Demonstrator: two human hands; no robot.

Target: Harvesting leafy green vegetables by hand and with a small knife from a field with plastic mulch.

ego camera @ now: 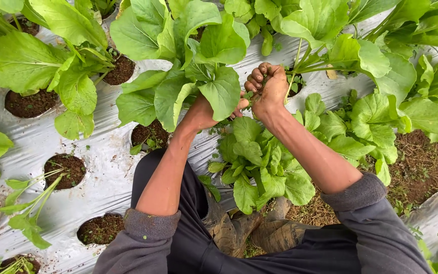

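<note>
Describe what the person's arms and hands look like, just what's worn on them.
Both arms wear dark grey sleeves with ribbed cuffs pushed up toward the elbows, leaving the forearms bare. The left hand and right hand are ungloved; no watch, rings or bands show.

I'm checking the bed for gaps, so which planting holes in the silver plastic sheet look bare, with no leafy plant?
The soil-filled hole left of the left hand's forearm and the hole below it show only soil and tiny sprouts; other holes carry broad-leaved greens or thin seedlings.

Outdoors, flat daylight, no hard shadows. Silver plastic sheeting [102, 152] covers the bed in front of me, punched with round planting holes [64, 170] showing dark soil. To my right, bare brown earth [422, 162] with dry straw runs alongside another sheet [437, 208].
</note>
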